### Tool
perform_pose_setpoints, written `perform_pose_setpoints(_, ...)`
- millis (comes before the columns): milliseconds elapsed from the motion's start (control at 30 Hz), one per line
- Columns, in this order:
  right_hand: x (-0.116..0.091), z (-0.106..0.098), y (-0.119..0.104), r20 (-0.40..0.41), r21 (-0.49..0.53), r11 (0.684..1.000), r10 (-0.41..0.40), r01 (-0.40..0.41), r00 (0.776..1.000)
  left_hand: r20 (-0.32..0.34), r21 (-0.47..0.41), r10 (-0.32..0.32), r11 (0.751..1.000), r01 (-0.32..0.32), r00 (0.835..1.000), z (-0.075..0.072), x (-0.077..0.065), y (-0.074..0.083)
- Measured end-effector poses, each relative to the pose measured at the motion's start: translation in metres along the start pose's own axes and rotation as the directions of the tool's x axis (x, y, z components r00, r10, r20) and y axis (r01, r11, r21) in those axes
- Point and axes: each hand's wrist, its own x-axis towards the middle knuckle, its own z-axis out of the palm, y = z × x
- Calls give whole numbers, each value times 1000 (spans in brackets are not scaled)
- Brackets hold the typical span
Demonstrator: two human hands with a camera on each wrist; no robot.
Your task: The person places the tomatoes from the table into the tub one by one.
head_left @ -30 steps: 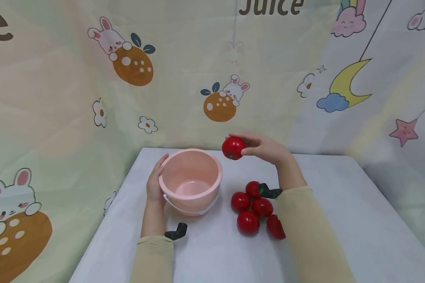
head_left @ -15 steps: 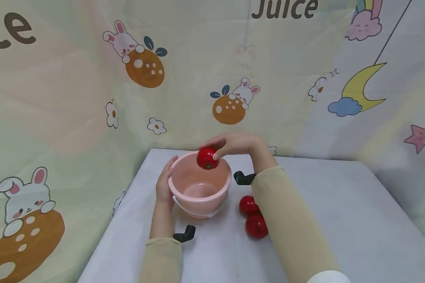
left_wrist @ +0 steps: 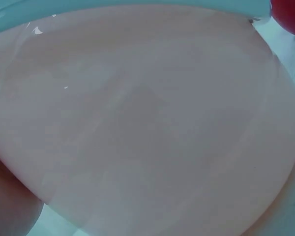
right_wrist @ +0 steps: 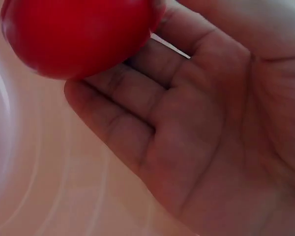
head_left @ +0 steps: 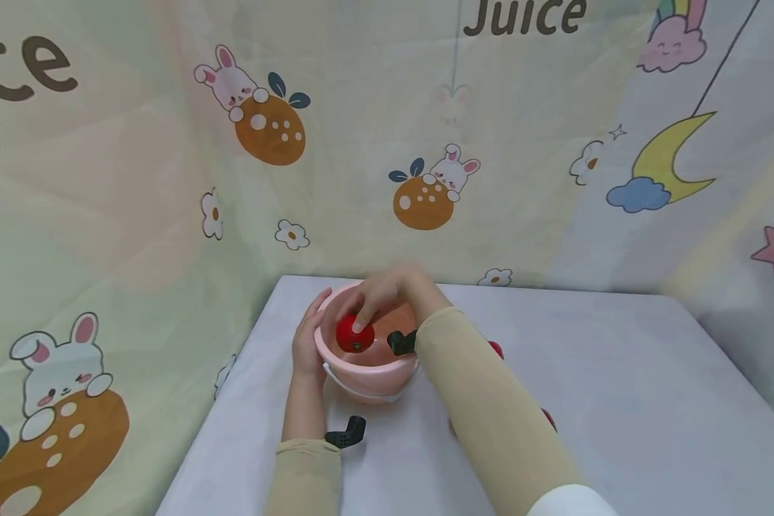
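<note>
A pink bucket with a white handle stands on the table. My left hand holds it by its left side, fingers lying along the outer wall; that wall fills most of the left wrist view. Inside the bucket's mouth, my right hand pinches a red tomato between thumb and fingers. Seen from the right wrist, the tomato sits at the fingertips, with the pink inner wall behind it.
More tomatoes lie right of the bucket, mostly hidden under my right sleeve; red edges of one and another show. A white cloth covers the table. A printed curtain hangs behind.
My right hand has carried the tomato left from beside the bucket, over the rim and down into its mouth. My left hand stays on the bucket. The head view has shifted slightly.
</note>
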Motion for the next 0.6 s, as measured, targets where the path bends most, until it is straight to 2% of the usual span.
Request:
perform_pose_setpoints(167, 11, 4, 9, 35, 31, 992, 122, -123, 992, -12, 24, 1, 1000, 0, 1000, 2, 1, -1)
perform_pose_setpoints(267, 16, 3, 14, 33, 32, 986, 161, -162, 986, -15, 27, 8, 1000, -8, 1000, 3, 2, -1)
perform_pose_setpoints(433, 22, 2, 20, 44, 37, 987, 153, -155, 987, -12, 22, 12, 1000, -12, 1000, 3, 2, 0)
perform_pose_setpoints(600, 24, 4, 22, -12, 12, 991, 131, -131, 991, -10, 17, 6, 1000, -5, 1000, 0, 1, -1)
